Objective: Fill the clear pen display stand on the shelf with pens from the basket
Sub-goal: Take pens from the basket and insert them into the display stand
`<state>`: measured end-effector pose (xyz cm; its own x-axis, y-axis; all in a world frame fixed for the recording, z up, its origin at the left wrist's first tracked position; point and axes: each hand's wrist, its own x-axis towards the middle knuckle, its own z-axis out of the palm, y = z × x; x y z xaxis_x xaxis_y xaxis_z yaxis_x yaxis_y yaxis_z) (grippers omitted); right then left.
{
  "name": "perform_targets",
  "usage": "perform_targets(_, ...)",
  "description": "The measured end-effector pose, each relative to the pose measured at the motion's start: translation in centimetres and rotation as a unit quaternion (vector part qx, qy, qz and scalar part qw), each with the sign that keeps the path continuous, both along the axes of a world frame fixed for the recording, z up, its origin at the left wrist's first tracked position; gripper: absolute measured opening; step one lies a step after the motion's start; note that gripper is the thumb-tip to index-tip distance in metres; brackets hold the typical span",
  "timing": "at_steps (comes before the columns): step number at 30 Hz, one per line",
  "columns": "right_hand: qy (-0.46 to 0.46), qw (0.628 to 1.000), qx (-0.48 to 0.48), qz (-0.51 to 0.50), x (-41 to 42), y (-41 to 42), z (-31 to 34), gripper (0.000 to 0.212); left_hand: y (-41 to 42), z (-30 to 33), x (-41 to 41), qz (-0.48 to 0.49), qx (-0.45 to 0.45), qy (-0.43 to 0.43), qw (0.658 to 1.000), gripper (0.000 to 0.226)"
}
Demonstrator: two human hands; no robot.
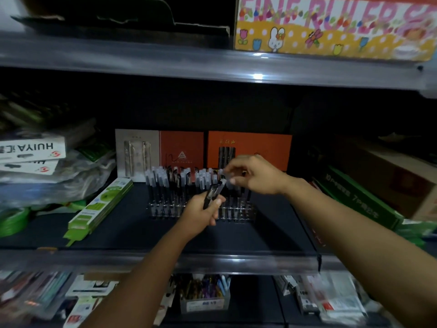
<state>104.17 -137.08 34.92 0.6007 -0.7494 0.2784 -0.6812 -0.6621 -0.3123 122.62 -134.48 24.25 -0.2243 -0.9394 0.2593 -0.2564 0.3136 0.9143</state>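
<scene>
Left hand (201, 215): wrapped round a few pens (212, 192), light, slick, stiff.
Right hand (250, 174): fingertips pinching one pen's cap over the stand (236, 213).
Hold: mid-barrel, I'd say.

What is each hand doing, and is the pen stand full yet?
Left hand: grips a bunch of pens.
Right hand: pinches one pen over the stand.
Stand: upright on the shelf, left side packed with pens, right side holding fewer.
</scene>
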Motion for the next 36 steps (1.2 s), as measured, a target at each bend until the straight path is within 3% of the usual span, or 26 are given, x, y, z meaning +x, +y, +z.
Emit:
perform_targets(3,-0.013,0.999,0.041,0.007,0.3,0.9,0.7,0.028,0.2,0.5,-0.7,-0.007,-0.005,0.007,1.000,0.015)
perform_targets(10,-0.023,1.000,0.020,0.006,-0.1,2.2,2.1,0.006,1.0,1.9,-2.1,-0.035,0.006,0.025,0.999,0.015)
perform_targets(23,-0.128,0.986,-0.059,-0.088,-3.4,3.3,6.4,0.009,1.1,1.6,-1.2,0.013,0.038,-0.012,0.999,0.016)
perform_targets(31,-0.058,0.984,-0.085,-0.144,-4.3,1.6,4.6,0.002,1.0,2.1,-1.9,0.068,-0.030,-0.054,0.996,0.019)
perform_targets(36,-0.008,0.984,-0.090,-0.151,-3.9,0.0,2.6,0.004,0.5,1.9,-2.2,0.075,-0.023,-0.100,0.992,0.018)
